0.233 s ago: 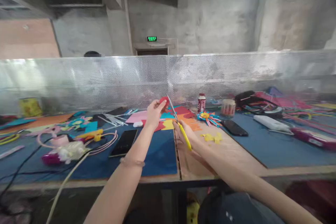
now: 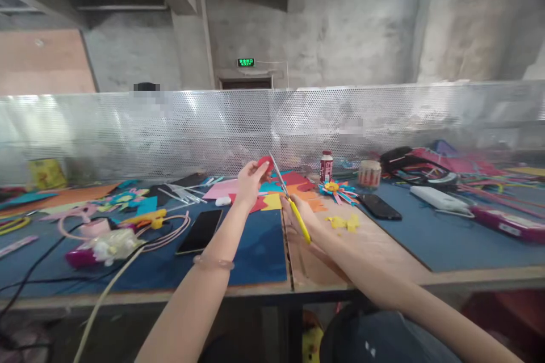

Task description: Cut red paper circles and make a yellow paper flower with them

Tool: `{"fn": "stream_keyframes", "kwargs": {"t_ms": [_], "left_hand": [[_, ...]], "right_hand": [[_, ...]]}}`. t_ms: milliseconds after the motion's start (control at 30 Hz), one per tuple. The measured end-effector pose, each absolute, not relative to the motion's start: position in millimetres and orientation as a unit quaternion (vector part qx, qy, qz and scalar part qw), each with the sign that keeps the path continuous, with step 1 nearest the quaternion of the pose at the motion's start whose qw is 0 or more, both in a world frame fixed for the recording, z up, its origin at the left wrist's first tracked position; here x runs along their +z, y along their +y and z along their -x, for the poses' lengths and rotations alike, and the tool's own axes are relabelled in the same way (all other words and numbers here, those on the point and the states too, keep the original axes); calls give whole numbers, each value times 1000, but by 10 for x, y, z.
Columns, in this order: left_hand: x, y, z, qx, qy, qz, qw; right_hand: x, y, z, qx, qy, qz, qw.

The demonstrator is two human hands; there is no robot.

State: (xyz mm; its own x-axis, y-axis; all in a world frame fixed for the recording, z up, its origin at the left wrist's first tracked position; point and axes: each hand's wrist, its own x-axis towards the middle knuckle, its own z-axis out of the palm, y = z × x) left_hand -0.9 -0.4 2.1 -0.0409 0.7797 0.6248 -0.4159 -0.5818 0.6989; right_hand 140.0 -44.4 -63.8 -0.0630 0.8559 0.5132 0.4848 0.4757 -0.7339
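Scissors [image 2: 289,198] with yellow handles sit in the closed right hand [image 2: 300,220], blades pointing up and away toward the red paper piece [image 2: 266,163], which the left hand [image 2: 250,182] pinches between thumb and fingers, raised above the bench [image 2: 447,244]. The blade tips lie just beside the red piece; whether they touch it cannot be told. A pale bangle [image 2: 213,264] rings the left wrist. Under the hands lie coloured paper sheets [image 2: 293,187] in pink, red, yellow, orange and blue, spread across a blue mat [image 2: 259,255] and a bare wooden board [image 2: 366,244]. Yellow scraps [image 2: 343,222] lie on the board just right of the right hand. Beyond them a paper flower [image 2: 338,189] with a yellow middle rests near a small red-capped bottle [image 2: 326,167] and a tape roll [image 2: 369,173]. A dark phone [image 2: 378,207] lies right of the flower, and another phone [image 2: 200,231] lies left of the left forearm. Farther left are pink cords [image 2: 168,232], a white bundle [image 2: 110,245] and more paper cut-outs [image 2: 128,199]. At the far right sit a white bar [image 2: 438,198] and a heap of coloured strips [image 2: 430,161]. A perforated metal screen [image 2: 272,125] runs along the back of the bench, with a green exit sign [image 2: 246,62] on the wall behind.
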Motion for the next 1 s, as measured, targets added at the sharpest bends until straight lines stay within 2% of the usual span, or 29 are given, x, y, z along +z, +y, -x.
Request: {"fn": "stream_keyframes", "kwargs": {"t_ms": [1000], "left_hand": [[73, -8, 35, 733, 150, -508, 428]], "right_hand": [[-626, -460, -1382, 151, -713, 496, 472]]}}
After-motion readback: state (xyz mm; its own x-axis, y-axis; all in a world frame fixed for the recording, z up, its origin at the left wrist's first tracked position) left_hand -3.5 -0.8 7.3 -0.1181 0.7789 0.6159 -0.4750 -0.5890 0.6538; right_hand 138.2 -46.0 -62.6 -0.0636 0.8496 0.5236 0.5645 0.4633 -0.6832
